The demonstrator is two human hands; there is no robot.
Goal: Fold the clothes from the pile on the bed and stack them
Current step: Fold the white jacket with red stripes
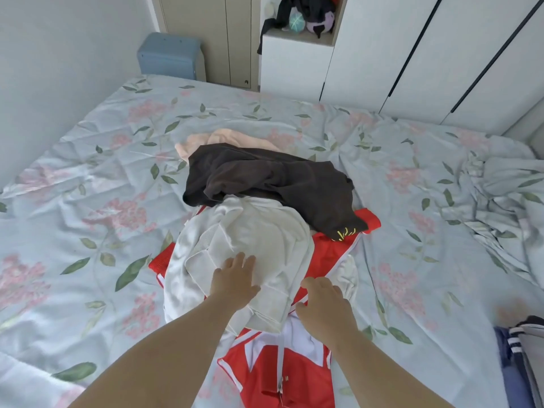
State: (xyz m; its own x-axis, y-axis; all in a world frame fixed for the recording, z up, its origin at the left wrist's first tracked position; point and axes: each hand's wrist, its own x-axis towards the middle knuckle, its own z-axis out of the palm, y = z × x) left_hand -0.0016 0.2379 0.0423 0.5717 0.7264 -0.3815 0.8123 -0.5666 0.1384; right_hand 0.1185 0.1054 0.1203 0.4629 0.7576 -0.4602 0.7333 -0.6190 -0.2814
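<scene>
A pile of clothes lies in the middle of the bed (88, 178). On top at the near side is a crumpled white garment (253, 234). Behind it lies a dark brown garment (265, 178), with a peach one (232, 138) at the far end. Underneath is a red and white jacket (273, 372) that reaches toward me. My left hand (235, 278) rests flat on the white garment, fingers straight. My right hand (323, 304) is at the white garment's near right edge, fingers bent down onto the cloth; whether it grips the cloth is not visible.
The bed has a pale blue floral sheet, rumpled at the right. Folded clothes (524, 357) sit at the bed's right edge. White wardrobes (412, 54) stand behind, with a blue box (170, 54) at the far left corner and a wall on the left.
</scene>
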